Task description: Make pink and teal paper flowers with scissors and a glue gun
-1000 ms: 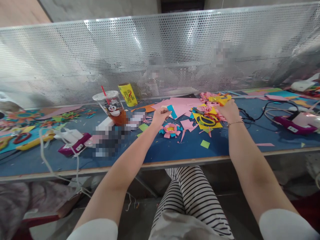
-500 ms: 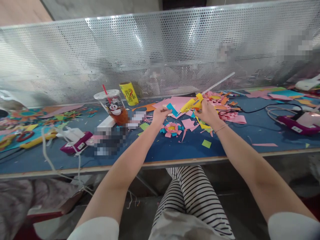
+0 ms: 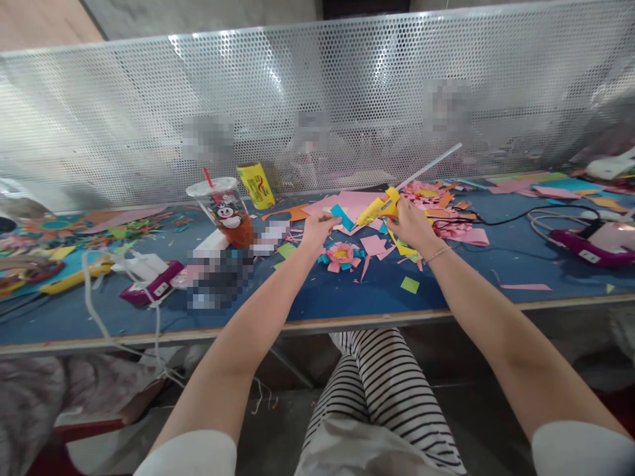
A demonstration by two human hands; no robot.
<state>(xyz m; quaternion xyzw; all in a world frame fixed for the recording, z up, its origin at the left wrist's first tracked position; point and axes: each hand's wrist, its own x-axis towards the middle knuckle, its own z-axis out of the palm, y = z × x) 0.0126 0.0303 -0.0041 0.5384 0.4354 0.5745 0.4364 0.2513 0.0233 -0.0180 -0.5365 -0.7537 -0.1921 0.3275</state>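
Observation:
My left hand (image 3: 318, 229) pinches a small strip of blue paper (image 3: 342, 217) between thumb and fingers. Wrapped around the handle of a yellow hot glue gun (image 3: 377, 207) is my right hand (image 3: 409, 223). A clear glue stick (image 3: 430, 165) pokes out of the gun's back end, and its nozzle points left, close to the blue strip's lower end. Whether the nozzle touches the paper I cannot tell. Just below lies a pink and blue paper flower (image 3: 341, 255) with a yellow middle. Pink paper pieces (image 3: 374, 246) are scattered beside it.
A plastic drink cup (image 3: 225, 215) with a red straw and a yellow packet (image 3: 256, 186) stand at the left. Purple power strips (image 3: 151, 283) with cables lie on both sides. A perforated metal screen (image 3: 347, 99) runs along the back. Another person's hand (image 3: 30, 264) is far left.
The glue gun has tipped and shifted slightly left and down toward the blue strip. My left hand stays in place. At the far left, another person's hand has come over the scissors.

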